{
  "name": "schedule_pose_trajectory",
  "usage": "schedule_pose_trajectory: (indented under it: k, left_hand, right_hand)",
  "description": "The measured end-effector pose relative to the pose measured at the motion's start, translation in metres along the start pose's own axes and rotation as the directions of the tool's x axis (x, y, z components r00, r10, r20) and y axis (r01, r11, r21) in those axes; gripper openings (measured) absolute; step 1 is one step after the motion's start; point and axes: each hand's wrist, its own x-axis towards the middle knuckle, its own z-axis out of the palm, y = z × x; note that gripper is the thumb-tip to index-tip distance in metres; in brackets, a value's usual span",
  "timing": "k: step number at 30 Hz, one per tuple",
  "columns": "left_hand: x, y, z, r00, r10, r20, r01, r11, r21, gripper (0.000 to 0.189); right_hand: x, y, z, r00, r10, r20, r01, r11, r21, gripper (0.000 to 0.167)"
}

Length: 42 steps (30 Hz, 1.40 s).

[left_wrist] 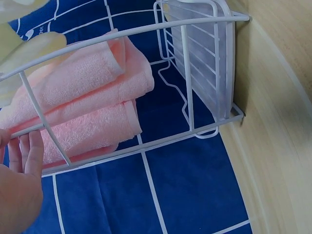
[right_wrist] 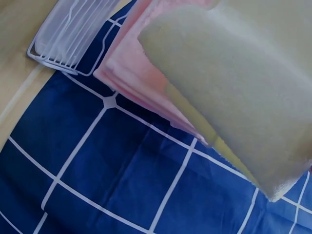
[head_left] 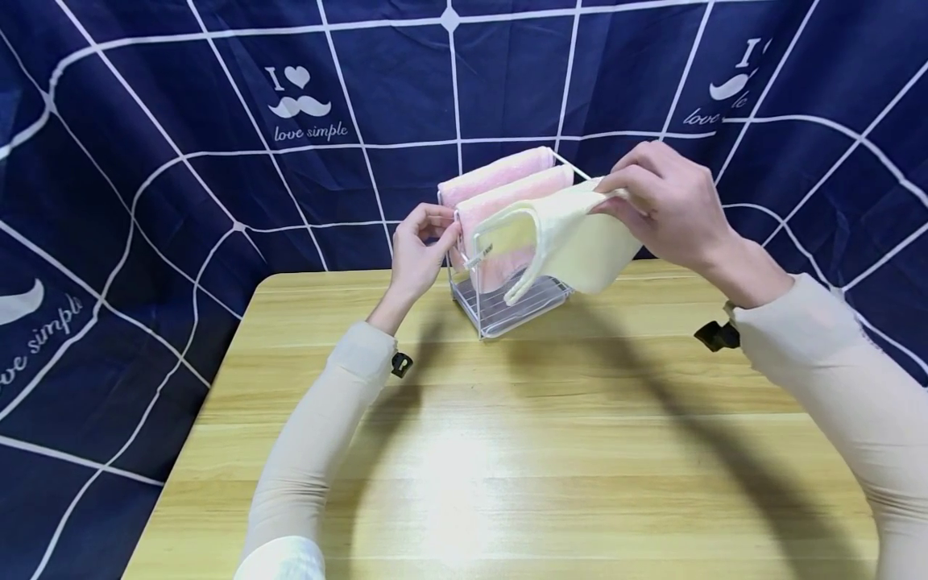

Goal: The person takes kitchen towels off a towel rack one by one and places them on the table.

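The yellow towel [head_left: 590,242] was up at the far side of the table [head_left: 551,467], over the near right part of the white wire rack [head_left: 479,298]. Folded over along its top, it had that fold as its long axis, running from left to right and leaning a little toward the far side at the right end. Its open, arched end pointed left, with a flap on either side; a corner of the rack's near rail showed through the arch. Whether the towel touched the rail could not be told.

The right hand [head_left: 663,201] pinched the towel near the right end of the fold, thumb and fingers closed narrowly on it. The left hand [head_left: 420,250] held the rack at its left end, fingers curled at the side bar.

Just beyond the yellow towel, two pink towels hung over rails: the near pink towel [head_left: 518,193] and the far pink towel [head_left: 496,173]. They lay side by side, their top folds parallel, also running left to right with the right ends farther off. Under the towels, the pale tray [head_left: 518,310] sat at the rack's base.
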Motion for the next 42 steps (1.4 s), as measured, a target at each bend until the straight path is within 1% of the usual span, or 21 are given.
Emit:
schedule_pose_trajectory:
  k: [5,8,10,15,21,23,28,34,38,42]
  left_hand:
    - [0.0,0.0,0.0,1.0,0.004,-0.002,-0.004,1.0,0.0,0.016]
    - [0.0,0.0,0.0,1.0,0.005,0.0,-0.005,1.0,0.005,0.016]
    - [0.0,0.0,0.0,1.0,0.005,0.001,-0.005,1.0,0.007,0.016]
    - [0.001,0.0,0.0,1.0,0.0,-0.001,0.0,1.0,-0.001,0.016]
    - [0.002,0.0,0.0,1.0,0.014,0.0,-0.014,1.0,0.011,0.017]
    - [0.002,0.001,-0.001,1.0,0.016,0.0,-0.016,1.0,0.015,0.017]
    - [0.002,0.002,-0.002,1.0,0.006,-0.001,-0.006,1.0,0.015,0.016]
    - [0.002,0.002,-0.001,1.0,-0.015,0.002,0.015,1.0,0.013,0.017]
    - [0.001,0.002,0.0,1.0,-0.02,0.006,0.02,1.0,0.013,0.017]
    - [0.001,0.002,0.0,1.0,-0.017,0.001,0.017,1.0,0.014,0.017]
  right_hand:
    - [0.0,-0.006,-0.008,0.998,0.0,-0.065,0.001,1.0,0.013,0.054]
    - [0.001,-0.011,-0.013,0.996,-0.002,-0.092,0.003,1.0,0.018,0.055]
    - [0.001,-0.014,-0.016,0.995,-0.003,-0.095,0.004,1.0,0.011,0.056]
    - [0.004,-0.02,-0.028,0.998,-0.002,-0.068,0.001,1.0,-0.01,0.058]
    - [0.006,-0.025,-0.039,0.995,0.012,-0.104,-0.011,1.0,0.007,0.061]
    - [0.005,-0.025,-0.042,0.994,0.012,-0.105,-0.011,1.0,0.009,0.061]
    - [-0.002,-0.024,-0.046,0.998,-0.008,-0.068,0.008,1.0,-0.006,0.06]
    - [-0.018,-0.027,-0.044,0.998,-0.043,0.034,0.043,0.999,-0.01,0.054]
    - [-0.03,-0.033,-0.039,0.994,-0.038,0.098,0.042,0.998,-0.045,0.052]
    - [-0.04,-0.037,-0.031,0.989,-0.05,0.139,0.059,0.997,-0.056,0.051]
